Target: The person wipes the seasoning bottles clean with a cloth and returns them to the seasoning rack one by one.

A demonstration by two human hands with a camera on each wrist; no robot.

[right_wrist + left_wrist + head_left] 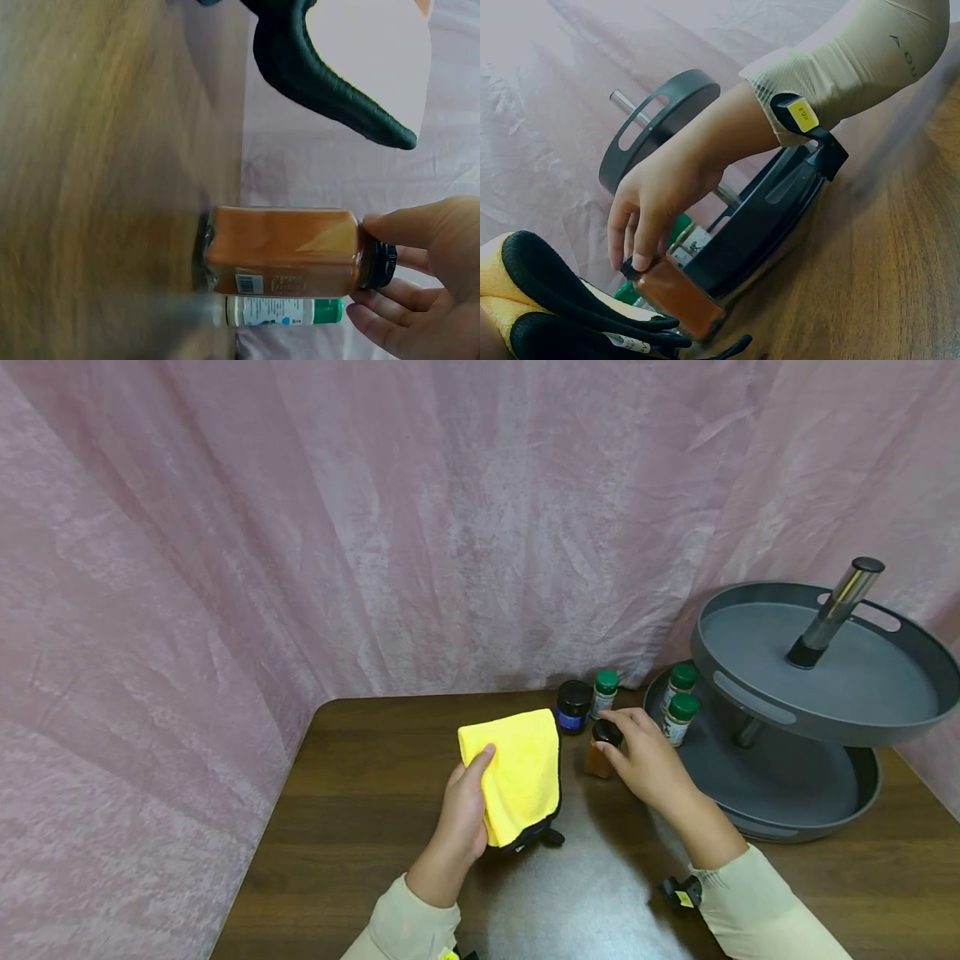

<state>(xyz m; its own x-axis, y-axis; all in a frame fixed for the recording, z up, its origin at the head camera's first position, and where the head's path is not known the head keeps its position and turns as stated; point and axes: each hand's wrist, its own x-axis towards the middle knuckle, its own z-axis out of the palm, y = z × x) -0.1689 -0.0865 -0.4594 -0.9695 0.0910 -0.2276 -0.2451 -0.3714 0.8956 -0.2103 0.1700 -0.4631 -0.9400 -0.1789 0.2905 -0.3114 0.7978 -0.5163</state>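
My left hand (463,814) grips a folded yellow cloth (519,777) with black edging, thumb on its face. To its right, my right hand (651,764) pinches the black cap (385,264) of a clear spice jar (285,251) between thumb and fingers. Orange-brown powder fills that jar, and a barcode label shows low on its side. It stands upright, its base right at the wooden tabletop. Behind it are a dark jar with a blue label (572,714) and a green-capped spice bottle (604,692). In the left wrist view, the cloth's black edges (547,277) partly cover the scene before the spice jar.
A grey two-tier round tray (787,793) with a metal post (840,610) stands at the right. Two green-capped bottles (680,717) sit on its lower tier, at the left edge. A pink curtain (450,527) hangs behind the wooden table (360,793).
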